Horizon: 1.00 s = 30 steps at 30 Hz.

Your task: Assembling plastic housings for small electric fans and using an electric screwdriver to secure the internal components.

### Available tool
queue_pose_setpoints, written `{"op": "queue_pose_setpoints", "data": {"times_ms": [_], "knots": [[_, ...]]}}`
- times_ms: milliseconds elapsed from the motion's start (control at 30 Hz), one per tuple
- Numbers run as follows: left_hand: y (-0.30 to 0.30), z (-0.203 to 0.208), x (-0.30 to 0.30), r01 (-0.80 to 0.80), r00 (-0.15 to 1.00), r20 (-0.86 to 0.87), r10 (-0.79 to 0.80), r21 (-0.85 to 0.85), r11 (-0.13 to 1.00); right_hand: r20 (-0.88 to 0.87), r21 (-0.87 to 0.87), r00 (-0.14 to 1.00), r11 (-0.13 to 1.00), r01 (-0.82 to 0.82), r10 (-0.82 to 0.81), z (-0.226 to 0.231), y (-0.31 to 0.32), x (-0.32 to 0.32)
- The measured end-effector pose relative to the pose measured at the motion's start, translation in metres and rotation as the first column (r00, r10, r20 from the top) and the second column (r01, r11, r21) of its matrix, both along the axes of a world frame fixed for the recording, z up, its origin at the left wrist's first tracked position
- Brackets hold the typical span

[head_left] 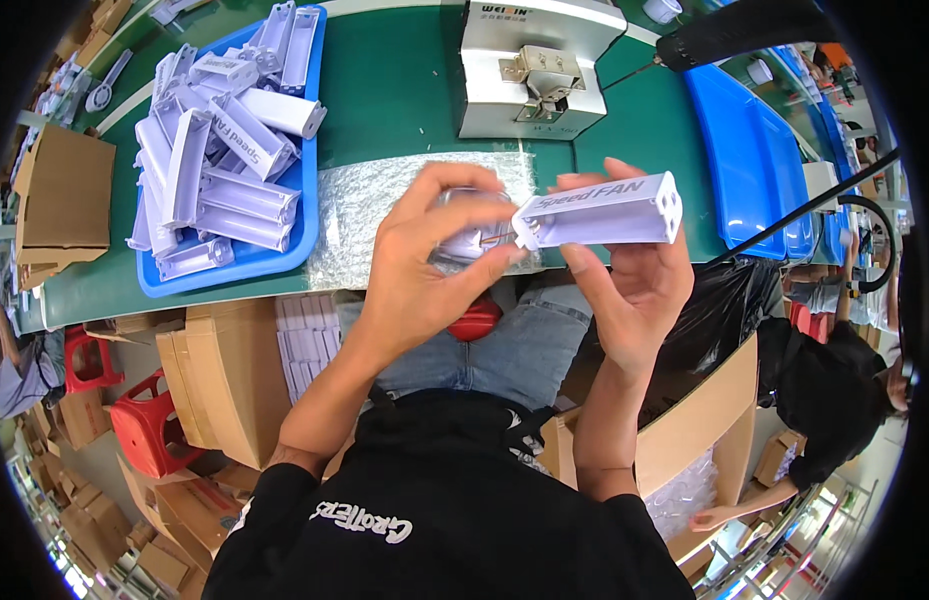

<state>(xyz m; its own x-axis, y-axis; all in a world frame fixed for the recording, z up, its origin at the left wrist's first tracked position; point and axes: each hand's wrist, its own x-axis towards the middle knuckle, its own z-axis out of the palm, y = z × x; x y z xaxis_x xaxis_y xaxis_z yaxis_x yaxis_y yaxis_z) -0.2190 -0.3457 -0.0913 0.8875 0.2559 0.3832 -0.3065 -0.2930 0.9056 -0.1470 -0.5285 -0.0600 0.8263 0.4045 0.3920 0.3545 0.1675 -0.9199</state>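
In front of my chest, my right hand [639, 275] grips a white plastic fan-handle housing [596, 212], its hollow side toward me and grey lettering along its upper face. To its left, my left hand [424, 262] is closed in a pinch, thumb and forefinger at the housing's left end. Between those fingers shows a small whitish part [462, 243] with thin copper-coloured strands or pins reaching toward the housing. Fingers hide much of this part. Under both hands lies a sheet of bubble wrap [359, 215] on the green table.
A blue tray [309, 190] heaped with similar white housings stands at left. A silver screw feeder [524, 75] is at the back, beside a black electric screwdriver [729, 40]. At right are a blue bin [719, 150], a black bag [729, 310] and an open carton [699, 420]. Another person works far right.
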Motion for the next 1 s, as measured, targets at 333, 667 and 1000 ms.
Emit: {"op": "queue_pose_setpoints", "data": {"times_ms": [333, 667, 1000], "knots": [[0.013, -0.007, -0.009, 0.036, 0.998, -0.049, -0.031, 0.104, 0.994, 0.173, -0.242, 0.981, 0.969, -0.049, 0.093, -0.009, 0.005, 0.006], [0.014, -0.01, -0.008, 0.059, 0.998, -0.038, -0.057, 0.057, 0.997, 0.346, -0.355, 0.883, 0.916, -0.189, 0.316, 0.0, 0.005, 0.022], [0.014, -0.006, -0.001, 0.122, 0.992, -0.002, -0.122, 0.046, 0.991, 0.124, -0.279, 0.945, 0.925, -0.26, 0.303, -0.001, 0.005, 0.023]]}}
